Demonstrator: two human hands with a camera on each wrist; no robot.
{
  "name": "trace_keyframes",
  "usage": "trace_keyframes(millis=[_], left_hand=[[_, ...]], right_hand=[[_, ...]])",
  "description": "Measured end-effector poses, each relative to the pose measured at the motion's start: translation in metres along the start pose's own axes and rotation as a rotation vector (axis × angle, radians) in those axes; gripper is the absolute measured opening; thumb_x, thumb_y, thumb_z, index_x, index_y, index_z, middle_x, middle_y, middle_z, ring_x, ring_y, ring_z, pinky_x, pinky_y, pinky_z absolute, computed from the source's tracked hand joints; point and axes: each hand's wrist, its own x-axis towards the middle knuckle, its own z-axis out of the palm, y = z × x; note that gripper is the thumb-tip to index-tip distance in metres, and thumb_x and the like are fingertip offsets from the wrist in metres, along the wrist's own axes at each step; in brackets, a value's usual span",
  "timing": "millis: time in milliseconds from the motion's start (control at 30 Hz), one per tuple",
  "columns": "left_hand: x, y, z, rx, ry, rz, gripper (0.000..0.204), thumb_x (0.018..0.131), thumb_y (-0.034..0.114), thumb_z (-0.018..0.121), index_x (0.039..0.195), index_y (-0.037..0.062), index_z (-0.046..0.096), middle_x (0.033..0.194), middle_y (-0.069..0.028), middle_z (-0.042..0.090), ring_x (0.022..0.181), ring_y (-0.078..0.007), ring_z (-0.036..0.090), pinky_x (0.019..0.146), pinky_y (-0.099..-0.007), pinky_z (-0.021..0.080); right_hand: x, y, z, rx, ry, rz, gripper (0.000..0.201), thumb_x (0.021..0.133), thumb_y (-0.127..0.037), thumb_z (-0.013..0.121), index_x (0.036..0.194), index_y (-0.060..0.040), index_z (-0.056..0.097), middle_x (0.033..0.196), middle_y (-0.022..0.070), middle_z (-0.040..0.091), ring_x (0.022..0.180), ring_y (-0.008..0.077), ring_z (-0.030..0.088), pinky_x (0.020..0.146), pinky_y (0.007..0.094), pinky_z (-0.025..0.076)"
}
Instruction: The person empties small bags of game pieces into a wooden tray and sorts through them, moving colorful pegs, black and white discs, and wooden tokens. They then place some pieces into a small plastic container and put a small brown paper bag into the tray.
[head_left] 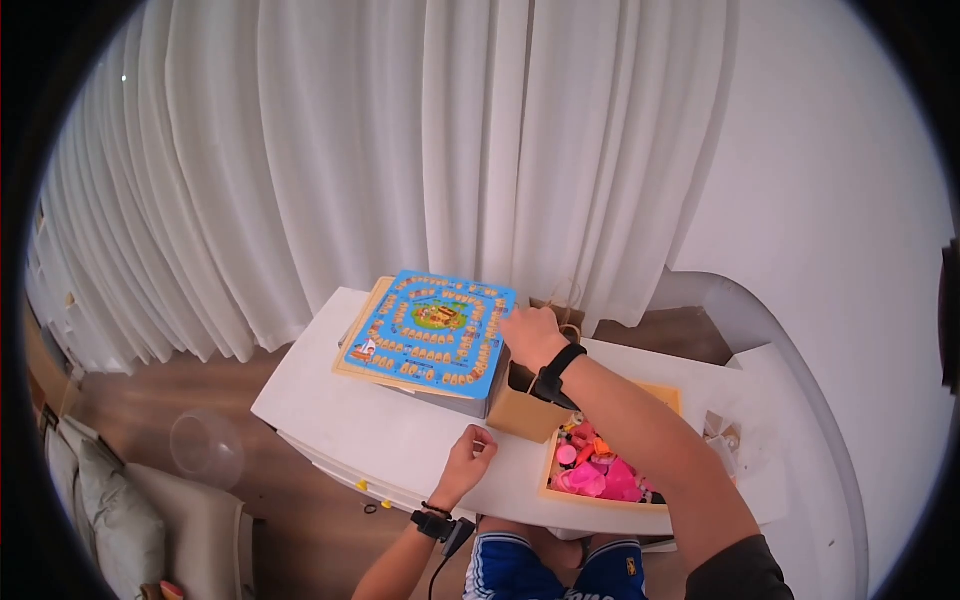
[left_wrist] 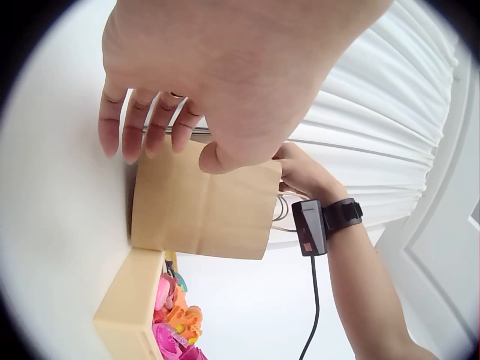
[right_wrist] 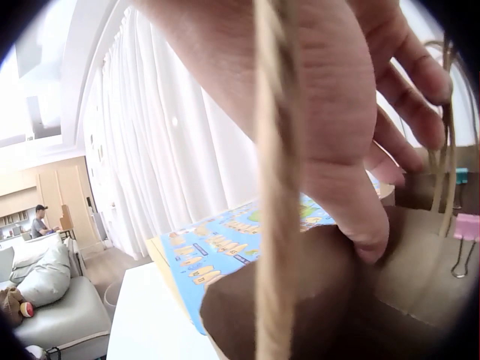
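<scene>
A brown paper bag (head_left: pixel 527 415) with twisted cord handles (right_wrist: pixel 448 150) stands on the white table. My right hand (head_left: pixel 532 335) is over its top; in the right wrist view the thumb touches the bag's rim and the loosely bent fingers are spread near a cord handle. A pink binder clip (right_wrist: pixel 466 227) and a teal one (right_wrist: pixel 460 177) sit on the bag's edges. My left hand (head_left: pixel 468 462) hovers near the table's front edge, fingers relaxed and holding nothing. Left of the bag, a blue game board (head_left: pixel 440 350) with a winding track lies on a stack of boards.
A wooden tray (head_left: pixel 600 502) of pink and orange toy pieces (head_left: pixel 622 482) is right of the bag, partly under my right forearm. Crumpled clear packaging (head_left: pixel 724 442) lies beyond it. White curtains (head_left: pixel 350 150) hang behind the table; a sofa (head_left: pixel 190 510) stands at left.
</scene>
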Motion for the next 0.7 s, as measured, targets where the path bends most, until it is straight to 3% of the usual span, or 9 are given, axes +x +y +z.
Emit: trace_keyframes(millis=[133,200,233,300,367,467,533,600,700], left_hand=[[0.005,-0.003,0.004,0.019,-0.082,0.014,0.015,0.098,0.017,0.066,0.105,0.0035,0.062,0.092,-0.0032,0.066,0.088,-0.0135,0.066,0.076,-0.03,0.056],[0.002,-0.001,0.011,0.009,-0.154,0.006,0.014,0.097,0.015,0.068,0.103,0.0031,0.064,0.091,-0.0032,0.068,0.083,-0.013,0.067,0.076,-0.0296,0.056],[0.002,-0.002,0.015,0.006,-0.16,0.011,0.014,0.097,0.015,0.068,0.103,0.0031,0.064,0.091,-0.0032,0.068,0.083,-0.013,0.067,0.076,-0.0296,0.056],[0.0,-0.001,0.022,0.051,-0.177,0.047,0.016,0.096,0.014,0.071,0.105,0.0028,0.064,0.091,-0.0037,0.069,0.08,-0.013,0.068,0.075,-0.0297,0.056],[0.0,0.002,0.026,0.051,-0.188,0.059,0.017,0.094,0.013,0.072,0.104,0.0026,0.064,0.09,-0.0059,0.069,0.079,-0.0148,0.068,0.074,-0.0309,0.056],[-0.007,0.016,0.03,0.096,-0.225,0.088,0.02,0.092,0.014,0.076,0.103,0.0026,0.064,0.087,-0.0083,0.069,0.077,-0.017,0.069,0.073,-0.0326,0.057],[-0.007,0.018,0.037,0.131,-0.253,0.096,0.022,0.091,0.015,0.077,0.104,0.0027,0.063,0.086,-0.0084,0.069,0.076,-0.0174,0.069,0.072,-0.033,0.057],[0.001,0.017,0.047,0.15,-0.261,0.121,0.025,0.09,0.016,0.079,0.104,0.003,0.063,0.084,-0.0081,0.068,0.075,-0.0186,0.068,0.072,-0.0337,0.057],[0.003,0.021,0.064,0.147,-0.26,0.197,0.03,0.089,0.016,0.08,0.107,0.0036,0.059,0.079,-0.0082,0.065,0.072,-0.0186,0.066,0.07,-0.0347,0.055]], right_hand=[[0.002,0.014,-0.009,0.157,-0.029,-0.093,0.017,0.088,-0.007,0.067,0.102,-0.0053,0.078,0.103,0.0167,0.076,0.101,0.033,0.076,0.072,0.0456,0.061],[-0.005,0.02,-0.033,0.439,-0.003,-0.154,0.016,0.089,-0.008,0.067,0.101,0.0005,0.073,0.102,0.0194,0.074,0.096,0.0355,0.075,0.075,0.0451,0.06],[-0.011,0.025,-0.038,0.434,-0.003,-0.147,0.016,0.089,-0.008,0.067,0.101,0.0005,0.073,0.102,0.0194,0.074,0.096,0.0355,0.075,0.075,0.0451,0.06],[-0.027,0.04,-0.049,0.679,0.338,-0.342,0.015,0.092,-0.01,0.067,0.101,0.0017,0.069,0.101,0.0179,0.072,0.089,0.0341,0.072,0.077,0.0412,0.059],[-0.056,0.059,-0.072,0.754,0.329,-0.325,0.014,0.093,-0.01,0.067,0.101,0.0009,0.068,0.099,0.0158,0.071,0.086,0.0323,0.071,0.077,0.0401,0.058],[-0.113,0.101,-0.072,0.896,0.306,-0.164,0.015,0.098,-0.009,0.066,0.112,-0.0029,0.069,0.104,0.0085,0.069,0.088,0.019,0.066,0.08,0.0307,0.055],[-0.157,0.131,-0.044,0.996,0.384,-0.058,0.016,0.097,-0.009,0.069,0.112,-0.0033,0.07,0.104,0.0068,0.07,0.089,0.0163,0.066,0.079,0.0306,0.055],[-0.195,0.161,-0.001,0.911,0.439,0.111,0.015,0.096,-0.01,0.072,0.109,-0.0027,0.071,0.1,0.006,0.071,0.082,0.013,0.066,0.072,0.0275,0.054],[-0.27,0.172,0.052,0.895,0.419,0.329,0.016,0.095,-0.013,0.073,0.107,-0.0026,0.07,0.1,0.0082,0.071,0.08,0.0169,0.066,0.071,0.0294,0.054]])
